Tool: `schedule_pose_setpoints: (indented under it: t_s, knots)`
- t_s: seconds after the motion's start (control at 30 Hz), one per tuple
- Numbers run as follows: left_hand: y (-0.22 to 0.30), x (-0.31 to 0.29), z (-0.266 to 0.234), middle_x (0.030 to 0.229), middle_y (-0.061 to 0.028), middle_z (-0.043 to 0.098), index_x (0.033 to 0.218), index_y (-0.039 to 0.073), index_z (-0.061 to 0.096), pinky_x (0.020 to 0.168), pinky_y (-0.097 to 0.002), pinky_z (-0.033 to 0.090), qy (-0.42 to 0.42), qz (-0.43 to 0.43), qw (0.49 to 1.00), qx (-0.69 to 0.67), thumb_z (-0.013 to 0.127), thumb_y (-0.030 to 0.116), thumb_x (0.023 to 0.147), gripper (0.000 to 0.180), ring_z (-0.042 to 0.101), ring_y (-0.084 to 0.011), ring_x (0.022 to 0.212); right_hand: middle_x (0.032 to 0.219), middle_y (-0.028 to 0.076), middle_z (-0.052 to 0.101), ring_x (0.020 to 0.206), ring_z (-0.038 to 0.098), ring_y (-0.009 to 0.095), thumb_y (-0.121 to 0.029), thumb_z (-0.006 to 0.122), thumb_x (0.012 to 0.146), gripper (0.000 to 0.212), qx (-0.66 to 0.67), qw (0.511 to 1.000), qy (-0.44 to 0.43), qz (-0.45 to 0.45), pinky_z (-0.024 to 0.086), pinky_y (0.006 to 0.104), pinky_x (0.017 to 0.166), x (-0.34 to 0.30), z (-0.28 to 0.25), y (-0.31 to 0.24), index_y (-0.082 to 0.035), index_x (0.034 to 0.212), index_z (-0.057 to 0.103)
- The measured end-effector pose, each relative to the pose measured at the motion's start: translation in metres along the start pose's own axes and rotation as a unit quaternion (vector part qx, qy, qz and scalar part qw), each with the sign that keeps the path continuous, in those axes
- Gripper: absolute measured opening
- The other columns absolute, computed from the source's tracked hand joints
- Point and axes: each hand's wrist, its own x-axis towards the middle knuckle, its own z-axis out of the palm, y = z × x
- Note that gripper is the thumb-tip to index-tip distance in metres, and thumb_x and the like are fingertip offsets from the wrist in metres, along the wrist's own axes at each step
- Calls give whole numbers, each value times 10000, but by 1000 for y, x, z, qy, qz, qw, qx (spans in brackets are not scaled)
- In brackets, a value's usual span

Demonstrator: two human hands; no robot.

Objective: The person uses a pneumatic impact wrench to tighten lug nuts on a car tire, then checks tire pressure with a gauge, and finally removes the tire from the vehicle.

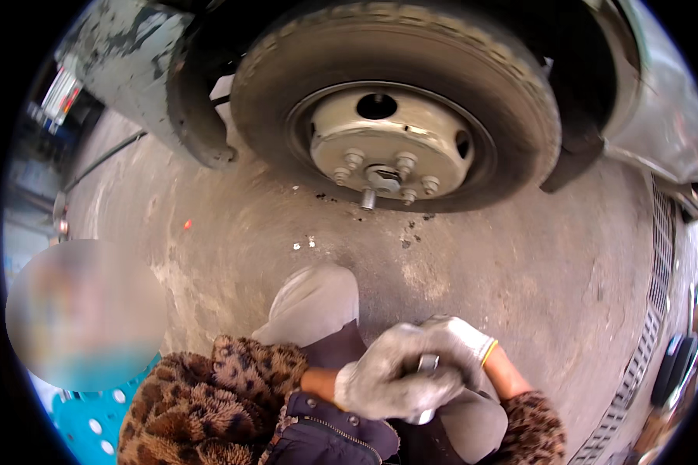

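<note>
Both my hands wear dirty white work gloves and are clasped together near the bottom middle of the view. My left hand (pixel 380 384) wraps under and around a small metal socket-like part (pixel 428 363), and my right hand (pixel 457 345) closes over it from above. Only the part's shiny top and lower end show between the gloves. Ahead stands a truck wheel (pixel 395 101) with a beige hub (pixel 392 139) and several lug nuts. One metal socket or nut (pixel 368 199) hangs off the hub's lower stud. My hands are well apart from the wheel.
Stained concrete floor (pixel 520 263) spreads between me and the wheel, with small debris near it. A metal drain grate (pixel 651 325) runs along the right. A teal plastic stool (pixel 93 422) sits at lower left. A hose or cable (pixel 101 159) lies at the far left.
</note>
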Motion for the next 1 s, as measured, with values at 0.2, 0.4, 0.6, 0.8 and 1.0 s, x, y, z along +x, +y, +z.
schedule_pose_setpoints:
  t_s: [0.2, 0.4, 0.6, 0.8, 1.0]
  knots:
    - [6, -44, -18, 707, -60, 642, 959, -11, 679, 506, -255, 449, 57, 11, 998, 8, 533, -15, 840, 188, 595, -116, 547, 1010, 137, 691, 1016, 616, 369, -293, 738, 723, 361, -162, 924, -346, -4, 484, 466, 895, 79, -25, -15, -132, 1042, 686]
    - [11, -113, 19, 780, -77, 634, 927, 28, 666, 621, -314, 507, 259, -44, 956, 130, 638, 202, 897, 179, 635, -180, 685, 994, 97, 676, 926, 623, 341, -314, 695, 811, 260, 315, 804, -135, 487, 487, 440, 905, 49, 36, -16, -149, 1012, 692]
    - [-20, -172, 99, 1042, -181, 638, 1043, 24, 679, 863, -418, 493, 479, -159, 843, 187, 620, 180, 821, 278, 622, -338, 954, 1185, 91, 649, 1030, 637, 329, -266, 675, 831, 295, -267, 875, -332, 228, 477, 448, 919, 28, 76, -71, -165, 1108, 661]
    - [9, -248, 174, 760, -60, 638, 1017, -3, 692, 515, -275, 484, 634, -76, 725, -258, 590, 77, 871, 195, 608, -148, 597, 1262, 100, 639, 1113, 630, 327, -354, 683, 857, 442, -437, 750, -493, 57, 464, 483, 933, 72, 136, -223, -192, 1260, 603]
    - [155, -345, 198, 926, -177, 681, 959, 51, 724, 766, -413, 517, 697, -143, 700, -51, 604, 257, 819, 277, 657, -337, 859, 1059, 193, 695, 978, 682, 344, -244, 715, 854, 406, -225, 871, -400, 176, 539, 400, 831, 122, 191, -375, -68, 1211, 634]
